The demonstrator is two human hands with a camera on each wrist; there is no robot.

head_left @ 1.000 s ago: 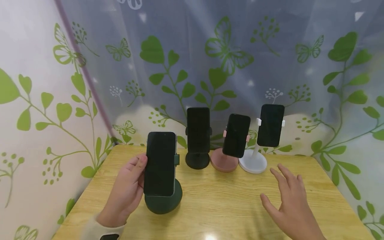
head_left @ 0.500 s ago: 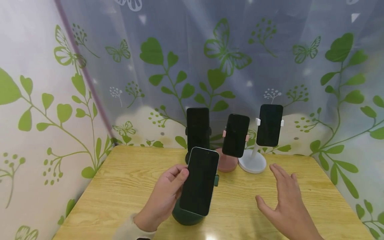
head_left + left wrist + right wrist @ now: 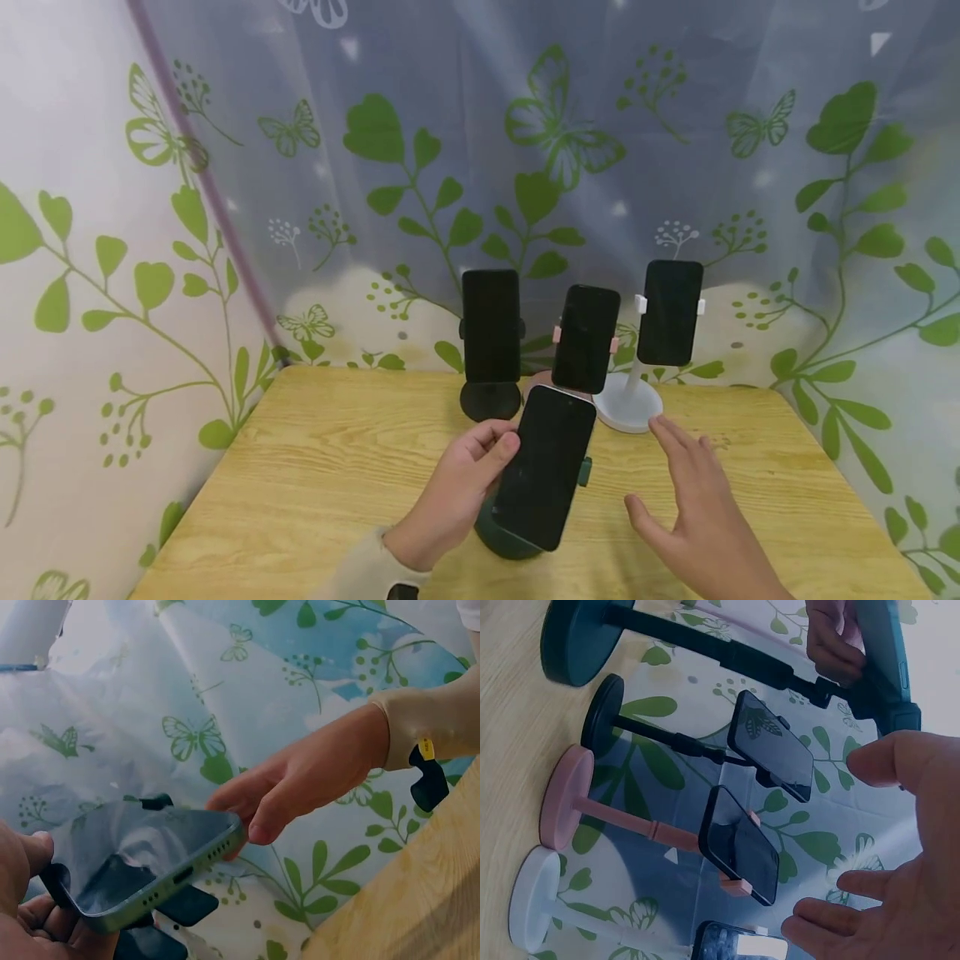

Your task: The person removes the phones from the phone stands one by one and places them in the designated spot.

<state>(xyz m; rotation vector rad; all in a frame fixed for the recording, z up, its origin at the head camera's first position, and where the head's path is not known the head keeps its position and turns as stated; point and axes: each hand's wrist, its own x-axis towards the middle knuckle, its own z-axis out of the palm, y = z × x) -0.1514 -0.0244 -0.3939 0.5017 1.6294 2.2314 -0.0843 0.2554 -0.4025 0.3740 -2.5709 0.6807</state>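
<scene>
Nearest, the right hand (image 3: 693,508) holds nothing, its fingers spread and thumb apart, while the left hand (image 3: 465,483) grips the front phone (image 3: 545,467) by its left edge, thumb at the front and fingers behind. This phone sits tilted in the clamp of the green stand (image 3: 502,537), over the wooden table (image 3: 330,450); whether the base touches the wood I cannot tell. Only the left wrist view shows the phone's lower edge, with its charging port (image 3: 182,876), and a yellow label (image 3: 427,749) at the right wrist, its print too small to read. The green stem (image 3: 705,649), hidden from the head camera, shows in the right wrist view. Farther back, three stands each hold a dark-screened phone: the black stand (image 3: 490,402), the pink stand (image 3: 568,799), whose base the front phone partly covers in the head view, and the white stand (image 3: 626,404). Behind them hangs a cloth (image 3: 427,217) printed with green leaves and butterflies.
</scene>
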